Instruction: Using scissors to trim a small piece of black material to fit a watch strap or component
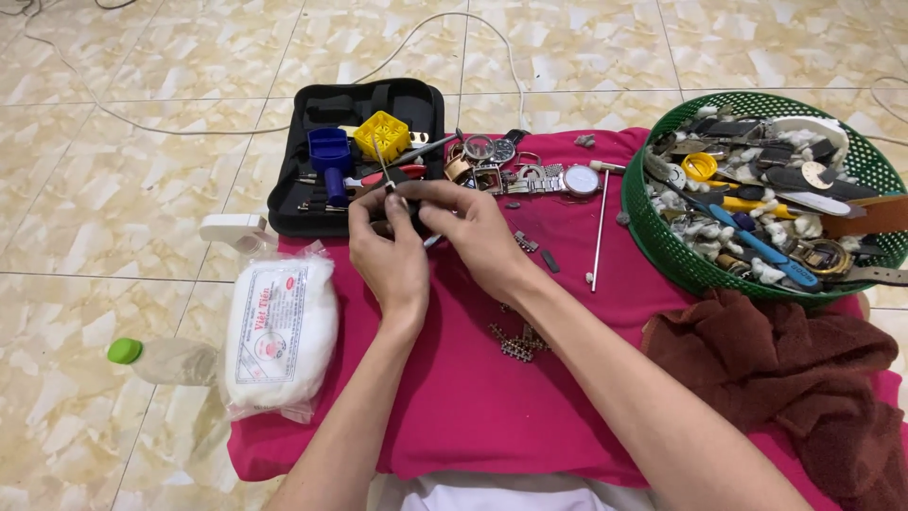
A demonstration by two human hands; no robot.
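- Both forearms reach up from the bottom edge over a pink cloth (454, 397) spread on the tiled floor (113, 218)
- left hand (390, 255) has its fingers curled and pressed together around a small dark object (413, 220), most of it hidden, with a thin metal tool (381, 163) sticking up from the fingertips
- right hand (473, 232) meets the left from the other side, fingers bent and pinching the same dark object; the two hands touch above the upper middle of the cloth
- just behind the hands lies an open black tool case (288, 185) holding a yellow block (381, 132) and a blue block (329, 147)
- beside the case, a cluster of wristwatches (530, 170) rests on the cloth, and a thin metal rod (599, 227) lies to the right of the hands
- loose metal band links (515, 343) sit under the right wrist
- a green basket (662, 246) full of watch parts and straps stands at far right, with a brown towel (785, 378) in front of it
- a bag of white cotton (279, 331) and a green-capped bottle (161, 360) lie at left
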